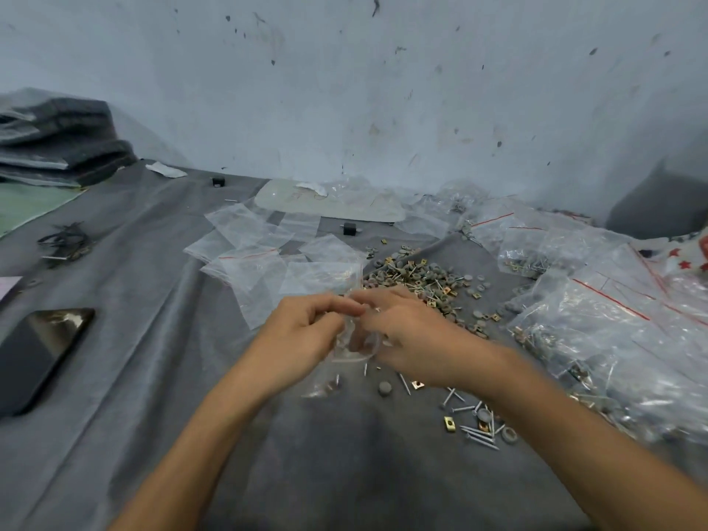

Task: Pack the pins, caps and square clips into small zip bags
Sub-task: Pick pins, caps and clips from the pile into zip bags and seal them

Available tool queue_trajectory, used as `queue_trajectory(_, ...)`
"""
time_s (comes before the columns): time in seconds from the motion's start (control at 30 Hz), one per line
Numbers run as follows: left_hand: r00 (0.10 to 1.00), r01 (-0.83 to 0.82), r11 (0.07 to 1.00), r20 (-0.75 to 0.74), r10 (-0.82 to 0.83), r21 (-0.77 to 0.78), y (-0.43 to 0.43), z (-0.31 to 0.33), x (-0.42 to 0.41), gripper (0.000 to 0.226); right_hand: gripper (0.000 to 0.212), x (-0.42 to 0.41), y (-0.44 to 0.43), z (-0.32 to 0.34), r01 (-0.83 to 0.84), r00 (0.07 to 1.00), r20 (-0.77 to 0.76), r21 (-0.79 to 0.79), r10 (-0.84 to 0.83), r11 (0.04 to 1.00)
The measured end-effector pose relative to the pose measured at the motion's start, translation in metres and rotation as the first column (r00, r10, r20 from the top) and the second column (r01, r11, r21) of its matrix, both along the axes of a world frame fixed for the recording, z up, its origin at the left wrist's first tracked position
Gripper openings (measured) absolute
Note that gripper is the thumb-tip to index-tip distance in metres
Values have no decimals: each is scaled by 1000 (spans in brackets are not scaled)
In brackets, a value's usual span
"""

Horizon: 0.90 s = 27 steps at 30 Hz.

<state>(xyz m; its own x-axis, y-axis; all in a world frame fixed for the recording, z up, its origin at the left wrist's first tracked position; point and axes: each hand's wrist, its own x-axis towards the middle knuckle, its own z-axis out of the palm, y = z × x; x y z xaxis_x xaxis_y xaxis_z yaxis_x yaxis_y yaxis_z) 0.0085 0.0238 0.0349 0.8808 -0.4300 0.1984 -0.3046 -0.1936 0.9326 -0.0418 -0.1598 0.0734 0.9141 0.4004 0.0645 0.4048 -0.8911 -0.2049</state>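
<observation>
My left hand (302, 331) and my right hand (406, 331) meet at the middle of the grey cloth, both pinching the top of a small clear zip bag (354, 344) that hangs between them. A loose heap of pins, grey caps and brass square clips (417, 277) lies just beyond my right hand. A few pins, a grey cap (384, 388) and a brass clip (449, 423) are scattered below my hands. Empty zip bags (253, 243) lie spread beyond my left hand.
Filled zip bags (597, 327) pile up along the right side. A black phone (38, 350) lies at the left edge. Folded dark fabric (61, 143) is stacked at the far left against the wall. A small black block (349, 228) sits behind the heap.
</observation>
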Motion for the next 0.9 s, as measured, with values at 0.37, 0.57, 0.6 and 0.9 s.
queue_trajectory(0.37,1000,-16,997,12,17,-76,13,17,-37,7,18,-35,-26,20,147,989,-57,416,-135,898)
queue_trajectory(0.57,997,-25,995,76,33,-99,4,12,-44,16,18,-54,-39,29,196,979,-40,464,-201,864)
queue_trajectory(0.6,992,-21,998,121,29,-63,2,11,-46,17,22,-56,-39,28,205,977,-56,489,-204,848)
queue_trajectory(0.9,953,-21,998,302,0,66,-12,25,-64,15,7,-58,-22,27,138,980,62,484,-191,864)
